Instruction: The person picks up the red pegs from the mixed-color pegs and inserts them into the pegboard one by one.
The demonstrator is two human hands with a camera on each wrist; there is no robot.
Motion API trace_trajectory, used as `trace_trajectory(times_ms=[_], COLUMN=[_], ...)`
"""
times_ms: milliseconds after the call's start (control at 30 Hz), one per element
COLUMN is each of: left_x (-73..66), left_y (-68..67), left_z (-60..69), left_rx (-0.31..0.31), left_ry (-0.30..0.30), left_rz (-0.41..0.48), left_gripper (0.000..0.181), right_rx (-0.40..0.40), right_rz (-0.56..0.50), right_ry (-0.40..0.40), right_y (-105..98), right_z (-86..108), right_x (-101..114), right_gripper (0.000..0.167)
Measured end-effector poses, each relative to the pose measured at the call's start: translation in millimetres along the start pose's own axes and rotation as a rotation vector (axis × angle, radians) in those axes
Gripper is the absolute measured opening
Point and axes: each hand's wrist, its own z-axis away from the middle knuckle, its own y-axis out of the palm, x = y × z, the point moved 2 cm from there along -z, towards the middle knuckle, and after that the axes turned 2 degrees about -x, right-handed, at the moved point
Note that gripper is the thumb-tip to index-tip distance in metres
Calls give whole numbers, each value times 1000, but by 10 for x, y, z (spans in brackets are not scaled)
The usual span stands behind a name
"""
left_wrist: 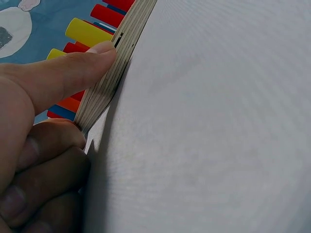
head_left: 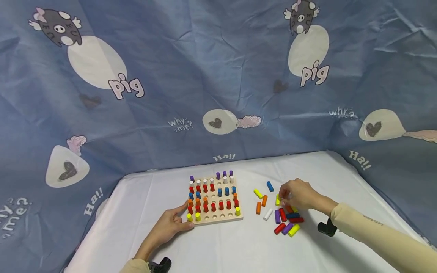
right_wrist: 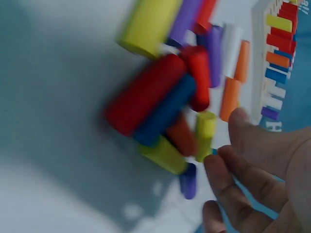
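A wooden pegboard [head_left: 218, 219] stands on the table with rows of colored pegs upright in its holes. My left hand [head_left: 170, 226] grips its near left corner; in the left wrist view the thumb [left_wrist: 92, 65] presses the front edge and the other fingers are bent by the side. My right hand [head_left: 300, 194] hovers above a loose pile of pegs, thumb and fingers apart. Closest to its fingertips is a yellow peg [right_wrist: 206, 136]. A red peg [right_wrist: 146, 94] and a blue peg [right_wrist: 165, 109] lie in the pile, which the right hand partly hides in the head view.
Between board and pile lie orange pegs [head_left: 258, 207] and a white peg [head_left: 268, 214]. A blue peg [head_left: 270, 186] lies toward the back. The white-covered table [head_left: 218, 250] meets a blue printed curtain [head_left: 218, 76] behind.
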Motion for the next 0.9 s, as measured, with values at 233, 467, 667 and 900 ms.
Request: trace_trajectory(times_ms=[233,467,667,900], left_x=[-7,8,7,7], left_y=[-13,-2,-1,0], left_z=[0,-13,-10,-7], left_rx=[-1,2,5,6], left_ry=[-9,-5,0,-4], left_rz=[-7,8,7,19], left_gripper=[95,94,94,94], right_rx=[-66,-68,-48,-67], right_rz=[-4,9,-25,4], right_ry=[-126,-175,-138,-70], right_y=[145,186,189,186], right_z=[183,215,216,222], right_x=[-41,-48,-57,-43], right_gripper=[30,28,26,35])
